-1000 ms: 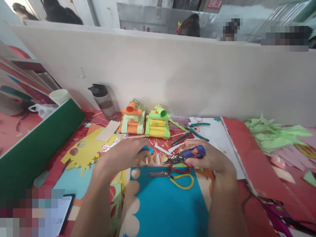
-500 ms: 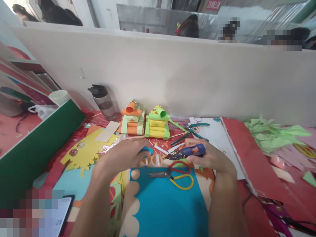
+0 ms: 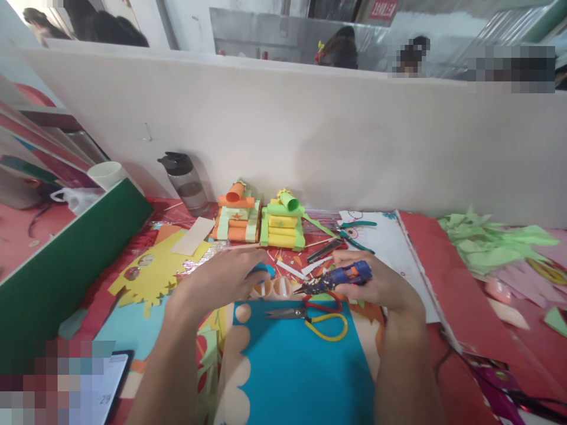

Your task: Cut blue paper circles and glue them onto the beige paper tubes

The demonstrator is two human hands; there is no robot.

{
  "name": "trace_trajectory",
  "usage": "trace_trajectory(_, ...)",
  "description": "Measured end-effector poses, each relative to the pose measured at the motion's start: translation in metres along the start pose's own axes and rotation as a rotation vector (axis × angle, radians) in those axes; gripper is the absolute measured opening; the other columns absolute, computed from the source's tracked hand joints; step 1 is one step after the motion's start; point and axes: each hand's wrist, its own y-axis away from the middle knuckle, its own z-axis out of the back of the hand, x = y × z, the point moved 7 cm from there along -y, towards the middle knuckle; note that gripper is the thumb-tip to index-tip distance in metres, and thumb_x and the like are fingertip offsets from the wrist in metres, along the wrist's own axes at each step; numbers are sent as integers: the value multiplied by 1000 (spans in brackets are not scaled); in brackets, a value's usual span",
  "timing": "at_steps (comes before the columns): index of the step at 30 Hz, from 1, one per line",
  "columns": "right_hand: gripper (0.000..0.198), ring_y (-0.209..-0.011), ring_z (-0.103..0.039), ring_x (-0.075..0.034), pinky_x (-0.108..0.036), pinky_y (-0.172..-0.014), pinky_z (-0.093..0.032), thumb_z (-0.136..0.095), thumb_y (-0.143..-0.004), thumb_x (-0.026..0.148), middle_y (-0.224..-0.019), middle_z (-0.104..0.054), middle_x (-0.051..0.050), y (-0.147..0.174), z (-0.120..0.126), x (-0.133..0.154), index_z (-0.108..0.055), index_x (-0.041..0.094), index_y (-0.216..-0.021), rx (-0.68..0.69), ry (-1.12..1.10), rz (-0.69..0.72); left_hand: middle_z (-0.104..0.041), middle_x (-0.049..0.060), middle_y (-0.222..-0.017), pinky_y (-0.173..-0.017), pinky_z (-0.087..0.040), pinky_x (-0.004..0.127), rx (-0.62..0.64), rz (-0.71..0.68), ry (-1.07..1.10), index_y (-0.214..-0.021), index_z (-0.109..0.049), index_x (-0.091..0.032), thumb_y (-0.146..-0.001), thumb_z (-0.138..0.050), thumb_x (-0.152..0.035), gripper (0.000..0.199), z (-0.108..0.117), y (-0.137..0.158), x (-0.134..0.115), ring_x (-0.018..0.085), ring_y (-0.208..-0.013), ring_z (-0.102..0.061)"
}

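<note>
In my right hand is a blue glue gun, gripped round its body. Its dark, speckled nozzle points left, close to the right one of two small peach paper rolls. My left hand is closed on a small blue paper piece just above the left roll; its fingertips are partly hidden. Below both hands lies a blue paper sheet with a peach scalloped edge. Scissors with one red and one yellow handle rest across its top, blades toward the left.
Two rolled-paper models, one orange and one yellow-green, stand against the white partition. Pliers and a box cutter lie behind the glue gun. A water bottle, yellow paper cutout and phone are leftward.
The glue gun's nozzle has dipped slightly and moved a little down with my right hand. My left hand stays almost still.
</note>
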Motion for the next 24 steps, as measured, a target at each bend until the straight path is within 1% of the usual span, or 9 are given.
trace_trajectory(4, 37, -61, -39, -12, -26, -55, -30, -72, -79, 43, -70, -45, 4, -2, 0, 2, -45, 20, -68, -12, 59, 16, -69, 2, -89, -62, -33, 29, -1, -9, -6, -90, -58, -23, -100, -46, -37, 21, 0, 0, 0, 19, -75, -63)
trace_trajectory(8, 41, -62, -40, -13, -26, -57, -30, -73, -79, 47, -69, -45, 4, -5, -4, 5, -44, 20, -68, 14, 110, 31, -69, 2, -90, -61, -32, 29, 2, 5, 3, -86, -56, -23, -100, -45, -37, 22, 0, -1, 0, 19, -74, -63)
trace_trajectory(15, 37, -63, -42, -13, -26, -58, -32, -70, -81, 47, -73, -47, 2, -5, -2, 12, -48, 20, -72, -3, 42, 77, -69, 3, -90, -63, -35, 29, -7, -11, 14, -91, -59, -23, -100, -45, -38, 23, -1, 0, 1, 19, -76, -64)
trace_trajectory(24, 41, -60, -38, -12, -26, -55, -28, -71, -81, 49, -68, -44, 4, -6, -1, 8, -44, 21, -71, -72, 19, 43, -70, 3, -90, -63, -36, 29, -6, -12, 11, -92, -59, -23, -100, -45, -35, 20, 1, 0, -2, 20, -76, -65)
